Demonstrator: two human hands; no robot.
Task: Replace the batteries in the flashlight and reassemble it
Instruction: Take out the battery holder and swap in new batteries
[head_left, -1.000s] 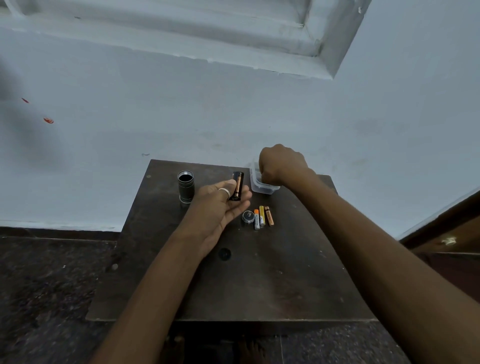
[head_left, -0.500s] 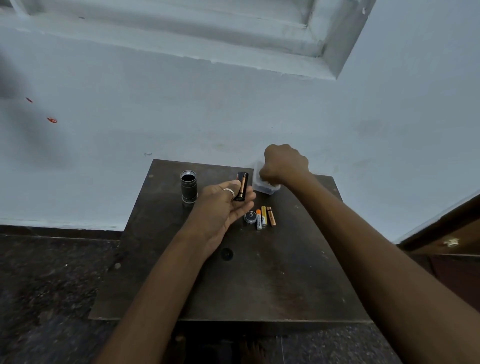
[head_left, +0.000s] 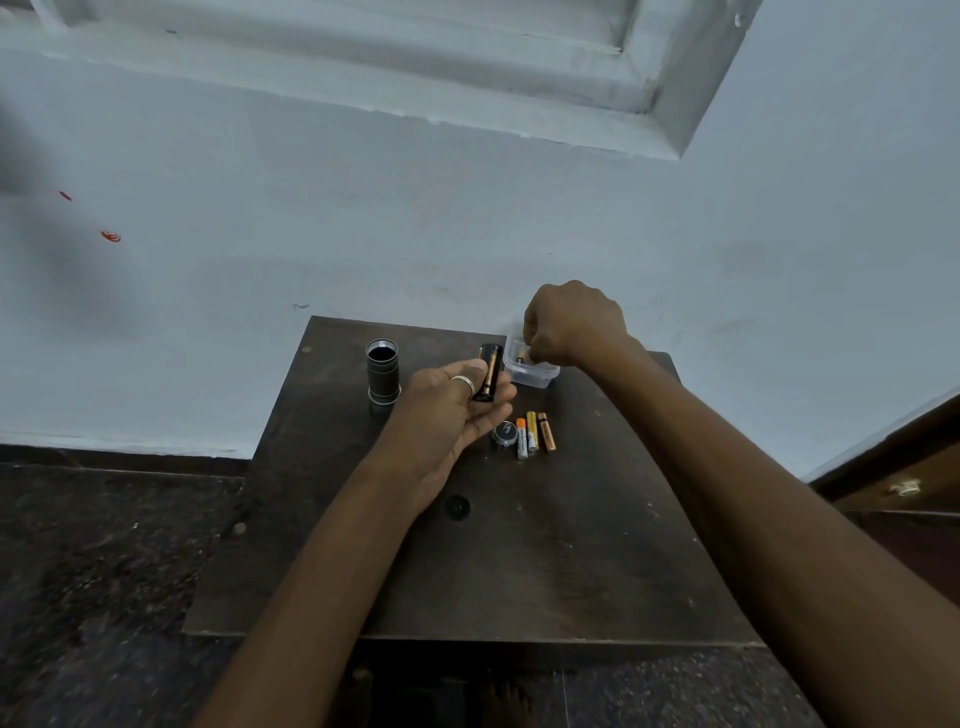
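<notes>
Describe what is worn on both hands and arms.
The left hand wears one plain silver ring on a finger. The right hand shows no ring or watch from this side. Both forearms are bare, with no sleeves in view.

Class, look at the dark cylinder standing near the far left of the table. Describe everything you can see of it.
The dark metal flashlight tube stands upright on the dark wooden table, its open end up. The mouth shows a paler threaded rim around a black hollow; whether anything is inside cannot be told. The barrel looks ribbed, with a silvery ring near its base. Nothing touches it but the table; the left hand is close beside it, apart.
</notes>
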